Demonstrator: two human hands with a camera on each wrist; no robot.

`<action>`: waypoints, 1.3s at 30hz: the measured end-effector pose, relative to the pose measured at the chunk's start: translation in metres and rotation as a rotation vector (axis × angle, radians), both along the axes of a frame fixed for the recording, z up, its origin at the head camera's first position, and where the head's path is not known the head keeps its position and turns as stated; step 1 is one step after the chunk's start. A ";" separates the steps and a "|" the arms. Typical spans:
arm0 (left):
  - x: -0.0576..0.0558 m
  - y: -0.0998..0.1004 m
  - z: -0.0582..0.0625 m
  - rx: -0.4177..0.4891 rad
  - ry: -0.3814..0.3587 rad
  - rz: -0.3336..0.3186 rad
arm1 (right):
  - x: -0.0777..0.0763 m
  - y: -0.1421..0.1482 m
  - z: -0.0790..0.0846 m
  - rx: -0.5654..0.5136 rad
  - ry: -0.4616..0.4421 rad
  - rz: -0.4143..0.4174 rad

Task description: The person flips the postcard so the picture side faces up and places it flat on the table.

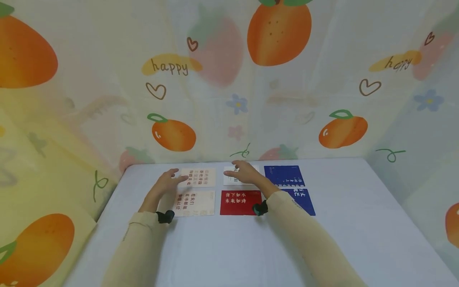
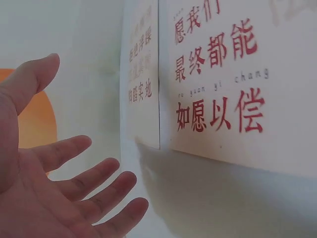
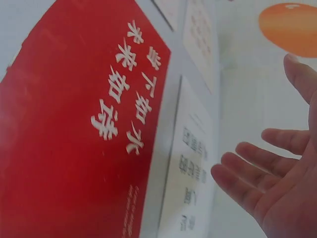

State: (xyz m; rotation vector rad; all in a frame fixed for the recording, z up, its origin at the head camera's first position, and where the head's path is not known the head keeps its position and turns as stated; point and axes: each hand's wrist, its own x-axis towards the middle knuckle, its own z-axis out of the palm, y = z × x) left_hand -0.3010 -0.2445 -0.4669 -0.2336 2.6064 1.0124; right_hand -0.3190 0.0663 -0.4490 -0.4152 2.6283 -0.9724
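Six cards lie in two rows on the white table. In the head view my left hand (image 1: pixel 165 184) hovers by the left edge of the cream card (image 1: pixel 205 177) at the back left; another cream card (image 1: pixel 202 203) with red characters lies in front of it. My right hand (image 1: pixel 246 173) hangs over the white card (image 1: pixel 229 179) in the back middle, hiding part of it. Nearer lies a red card (image 1: pixel 233 202). Both hands hold nothing; the left wrist view shows the left fingers (image 2: pixel 106 173) spread, and the right fingers (image 3: pixel 247 171) are extended too.
Two blue cards (image 1: pixel 283 172) lie at the right, the front one partly behind the right sleeve. A cloth (image 1: pixel 279 95) printed with oranges and strawberries hangs behind the table (image 1: pixel 215 251). Each wrist wears a dark band (image 1: pixel 165 217).
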 end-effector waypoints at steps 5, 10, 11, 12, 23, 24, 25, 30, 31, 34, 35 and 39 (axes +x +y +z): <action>-0.005 -0.003 -0.006 0.051 -0.009 0.023 | -0.007 -0.012 -0.009 -0.004 -0.032 -0.013; -0.008 0.000 -0.006 0.090 -0.033 0.039 | -0.013 -0.017 -0.014 -0.015 -0.059 -0.044; -0.008 0.001 -0.005 0.096 -0.030 0.035 | -0.014 -0.017 -0.014 -0.015 -0.062 -0.055; -0.009 0.002 -0.003 0.106 -0.028 0.035 | -0.015 -0.018 -0.014 -0.024 -0.069 -0.067; -0.018 0.011 0.003 0.167 -0.026 0.102 | -0.016 -0.031 -0.011 -0.264 -0.273 -0.220; -0.018 0.013 0.003 0.168 -0.024 0.108 | -0.016 -0.033 -0.010 -0.287 -0.286 -0.234; -0.019 0.014 0.002 0.165 -0.024 0.111 | -0.015 -0.035 -0.009 -0.309 -0.295 -0.250; -0.020 0.016 0.001 0.129 -0.031 0.157 | -0.011 -0.050 -0.012 -0.403 -0.361 -0.323; -0.020 0.016 0.001 0.119 -0.033 0.166 | -0.010 -0.053 -0.014 -0.412 -0.369 -0.330; -0.020 0.015 -0.001 0.088 -0.037 0.192 | -0.009 -0.063 -0.017 -0.407 -0.374 -0.343; -0.022 0.015 -0.002 0.083 -0.040 0.201 | -0.009 -0.066 -0.018 -0.398 -0.373 -0.350; -0.026 0.015 -0.005 0.071 -0.049 0.218 | -0.011 -0.072 -0.020 -0.333 -0.352 -0.385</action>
